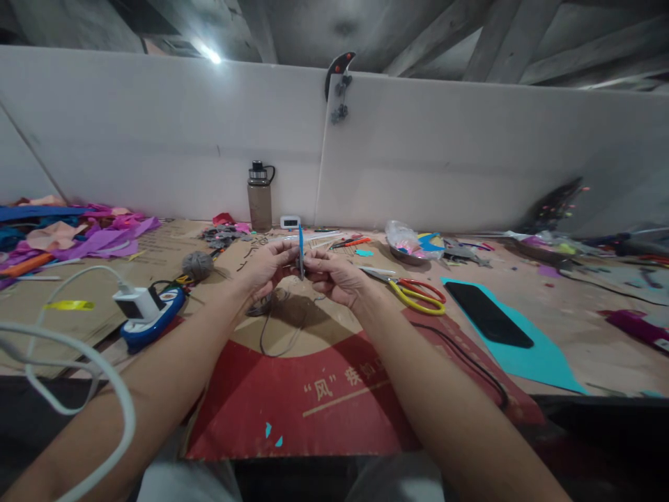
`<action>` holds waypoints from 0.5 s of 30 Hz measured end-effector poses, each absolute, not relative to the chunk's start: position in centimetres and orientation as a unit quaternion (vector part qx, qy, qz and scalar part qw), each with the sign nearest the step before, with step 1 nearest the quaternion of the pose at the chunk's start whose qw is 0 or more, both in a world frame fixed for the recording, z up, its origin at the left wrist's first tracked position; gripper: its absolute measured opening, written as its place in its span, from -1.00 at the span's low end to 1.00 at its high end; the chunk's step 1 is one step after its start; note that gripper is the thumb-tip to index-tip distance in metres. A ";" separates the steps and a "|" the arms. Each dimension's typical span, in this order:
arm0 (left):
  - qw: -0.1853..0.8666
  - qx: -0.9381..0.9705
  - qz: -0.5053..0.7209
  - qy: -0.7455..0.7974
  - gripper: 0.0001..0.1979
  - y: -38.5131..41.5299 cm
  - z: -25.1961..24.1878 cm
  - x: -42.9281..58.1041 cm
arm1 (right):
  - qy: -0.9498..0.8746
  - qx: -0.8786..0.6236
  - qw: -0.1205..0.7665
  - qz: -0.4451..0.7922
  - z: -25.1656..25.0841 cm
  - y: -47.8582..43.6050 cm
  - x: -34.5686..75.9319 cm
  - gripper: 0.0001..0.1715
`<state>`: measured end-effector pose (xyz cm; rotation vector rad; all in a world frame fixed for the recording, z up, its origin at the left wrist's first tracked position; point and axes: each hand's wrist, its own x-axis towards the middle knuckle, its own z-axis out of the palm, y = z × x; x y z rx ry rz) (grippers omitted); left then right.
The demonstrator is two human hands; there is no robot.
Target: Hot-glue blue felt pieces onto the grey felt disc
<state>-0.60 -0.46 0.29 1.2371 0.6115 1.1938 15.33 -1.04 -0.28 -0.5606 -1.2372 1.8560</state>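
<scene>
Both hands meet above the middle of the cardboard [345, 418], around a thin blue piece [301, 244] seen edge-on. My left hand [274, 266] pinches it from the left, fingers closed. From the other side, my right hand [334, 275] closes thumb and fingers on the piece's lower part. Something small and dark shows between the fingertips, too small to name. Grey cord [269, 303] lies in loose loops on the cardboard beneath the hands. A ball of grey yarn [198, 265] sits to the left.
Scissors with red and yellow handles [421, 294] lie on the right, near a black phone [488, 314] on a turquoise sheet [554, 366]. A power strip [157, 321] with a white charger [139, 304] stands left. A bottle [260, 202] stands at the back by the white partition [418, 153].
</scene>
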 end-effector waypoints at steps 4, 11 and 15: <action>0.598 0.524 0.549 0.257 -0.80 -0.6 0.3 -0.2 | -0.500 -0.249 0.455 0.694 -0.1 -1.3 14.8 -0.57; 0.590 0.554 0.541 0.229 -0.84 -1.3 0.9 0.2 | -0.494 -0.299 0.552 0.602 -0.2 -1.3 14.2 -0.57; 0.581 0.562 0.540 0.234 -0.81 -1.7 1.0 0.5 | -0.488 -0.314 0.575 0.576 -0.5 -1.0 14.2 -0.56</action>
